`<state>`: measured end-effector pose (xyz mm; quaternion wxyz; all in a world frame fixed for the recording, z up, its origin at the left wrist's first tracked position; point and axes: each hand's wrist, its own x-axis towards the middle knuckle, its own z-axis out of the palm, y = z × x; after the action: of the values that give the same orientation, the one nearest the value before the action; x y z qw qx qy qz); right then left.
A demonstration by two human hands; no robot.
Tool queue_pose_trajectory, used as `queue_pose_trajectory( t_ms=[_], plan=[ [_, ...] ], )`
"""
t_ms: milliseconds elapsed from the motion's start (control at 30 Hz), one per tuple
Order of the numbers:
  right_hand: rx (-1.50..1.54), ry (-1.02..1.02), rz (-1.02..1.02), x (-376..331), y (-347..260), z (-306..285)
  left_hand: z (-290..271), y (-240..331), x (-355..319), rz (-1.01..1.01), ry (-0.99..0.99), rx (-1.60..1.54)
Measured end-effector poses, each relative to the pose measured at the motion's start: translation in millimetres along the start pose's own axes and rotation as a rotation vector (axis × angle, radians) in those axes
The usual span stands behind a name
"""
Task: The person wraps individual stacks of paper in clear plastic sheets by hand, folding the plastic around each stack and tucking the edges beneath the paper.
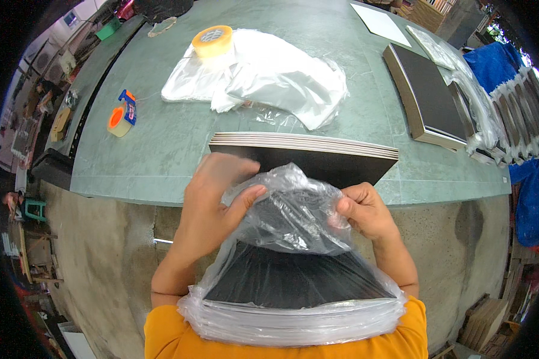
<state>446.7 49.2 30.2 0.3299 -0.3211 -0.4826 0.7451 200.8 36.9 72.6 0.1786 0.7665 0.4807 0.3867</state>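
A clear plastic bag [302,224] covers a stack of black flat boards [299,278] with pale layered edges, which rests close against my body. My right hand [368,212] pinches the gathered upper part of the bag between thumb and fingers. At the bag's other side is my left hand [212,194], its thumb apart from the fingers, which are smeared by motion. Just beyond both hands, another stack of black boards [323,164] with white edges stands at the table's near edge.
The green table [179,155] bears a pile of clear bags [293,75] with a yellow tape roll [212,40] on top. To the left is a tape dispenser [123,115]. At right lie a black board stack [428,96] and several plastic-wrapped bundles [521,113].
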Motion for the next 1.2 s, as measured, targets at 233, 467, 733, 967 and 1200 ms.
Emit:
queue_pose_trajectory(
  t_ms=[233,467,733,967,1200],
  plan=[
    [0.25,-0.09,-0.088,14.3,5.6,31.2,16.9,35.3,-1.0,-0.167,-0.365,-0.503],
    [0.22,-0.14,-0.153,-7.7,4.6,-1.2,-37.7,-46.1,-8.4,-0.392,0.478,-0.085],
    [-0.042,0.179,-0.78,-2.7,-44.1,49.3,34.8,23.5,-25.7,0.088,-0.657,-0.328],
    [0.206,-0.023,-0.138,0.6,-22.2,13.7,18.0,17.4,1.2,-0.154,-0.489,-0.505],
    [-0.228,-0.556,-0.41,5.7,-14.5,29.1,2.9,23.0,10.0,-0.374,-0.552,-1.133]
  ],
)
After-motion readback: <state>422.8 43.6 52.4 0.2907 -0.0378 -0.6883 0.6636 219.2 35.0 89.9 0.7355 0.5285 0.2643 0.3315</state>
